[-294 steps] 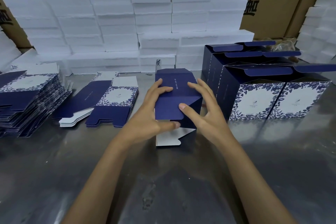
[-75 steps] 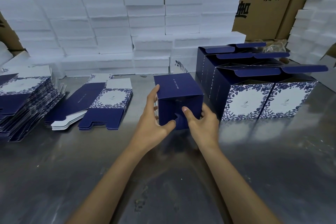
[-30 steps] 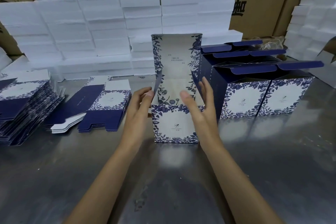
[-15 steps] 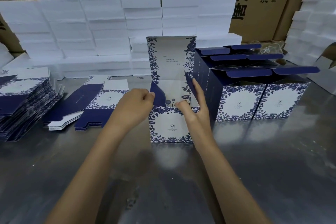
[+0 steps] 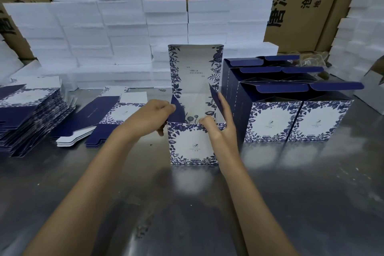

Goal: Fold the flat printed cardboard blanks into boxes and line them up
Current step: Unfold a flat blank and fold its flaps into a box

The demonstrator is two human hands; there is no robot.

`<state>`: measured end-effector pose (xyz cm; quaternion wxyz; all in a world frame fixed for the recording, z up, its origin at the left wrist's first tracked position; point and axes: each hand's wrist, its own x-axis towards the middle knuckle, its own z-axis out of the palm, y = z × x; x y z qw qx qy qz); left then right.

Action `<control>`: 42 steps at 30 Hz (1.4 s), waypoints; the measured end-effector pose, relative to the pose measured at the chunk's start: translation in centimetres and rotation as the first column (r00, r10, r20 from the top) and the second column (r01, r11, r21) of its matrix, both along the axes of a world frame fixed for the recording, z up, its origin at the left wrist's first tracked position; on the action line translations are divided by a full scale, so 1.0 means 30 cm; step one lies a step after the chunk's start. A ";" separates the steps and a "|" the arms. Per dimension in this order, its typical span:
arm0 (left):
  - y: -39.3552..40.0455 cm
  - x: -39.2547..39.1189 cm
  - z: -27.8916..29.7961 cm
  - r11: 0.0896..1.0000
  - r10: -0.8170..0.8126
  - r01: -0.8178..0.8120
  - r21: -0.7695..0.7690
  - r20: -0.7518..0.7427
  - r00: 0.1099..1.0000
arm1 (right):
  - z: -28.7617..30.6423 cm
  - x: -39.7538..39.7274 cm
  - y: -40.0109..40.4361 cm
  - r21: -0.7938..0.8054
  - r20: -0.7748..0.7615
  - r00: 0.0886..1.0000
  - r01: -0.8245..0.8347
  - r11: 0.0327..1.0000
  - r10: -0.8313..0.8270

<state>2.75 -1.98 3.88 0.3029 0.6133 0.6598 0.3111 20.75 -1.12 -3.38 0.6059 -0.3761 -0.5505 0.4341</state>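
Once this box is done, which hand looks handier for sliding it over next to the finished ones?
Probably the left hand. It grips the box on its left flap, the side away from the finished boxes, so it could push that way. The right hand sits between them.

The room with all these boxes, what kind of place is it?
Probably a packing workshop or warehouse. Stacks of flat printed blanks lie on a metal table, folded boxes stand in rows, and white foam blocks and big brown cartons line the back.
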 end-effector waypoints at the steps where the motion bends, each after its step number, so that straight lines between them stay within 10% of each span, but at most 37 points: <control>1: 0.012 -0.008 0.016 0.999 -0.017 0.017 -0.038 0.007 1.000 | 0.001 0.001 -0.001 -0.001 -0.004 1.000 -0.001 1.000 0.001; 14: 0.079 -0.008 0.032 0.998 0.058 -0.060 0.008 0.124 0.991 | 0.028 0.026 -0.015 0.035 -0.036 0.997 -0.064 0.997 0.066; 18: 0.051 0.034 -0.058 0.917 0.122 -0.265 0.298 0.424 0.897 | 0.038 0.032 -0.009 -0.016 -0.009 0.993 -0.121 0.992 0.121; 23: 0.031 0.064 -0.135 0.941 -0.041 -0.202 0.272 0.685 0.728 | 0.052 0.034 -0.014 -0.045 0.034 0.990 -0.134 0.990 0.136; 29: 0.012 0.043 -0.158 0.928 -0.050 -0.232 0.291 0.715 0.697 | 0.087 0.050 -0.041 0.063 0.042 0.995 -0.089 0.994 0.087; 34: -0.003 0.051 -0.166 0.918 -0.050 -0.244 0.312 0.703 0.709 | 0.095 0.056 -0.019 -0.151 0.008 0.989 -0.147 0.977 0.150; 42: -0.010 0.054 -0.156 0.927 -0.060 -0.229 0.296 0.722 0.689 | 0.186 0.169 0.022 -0.239 0.427 0.893 -0.042 0.970 0.144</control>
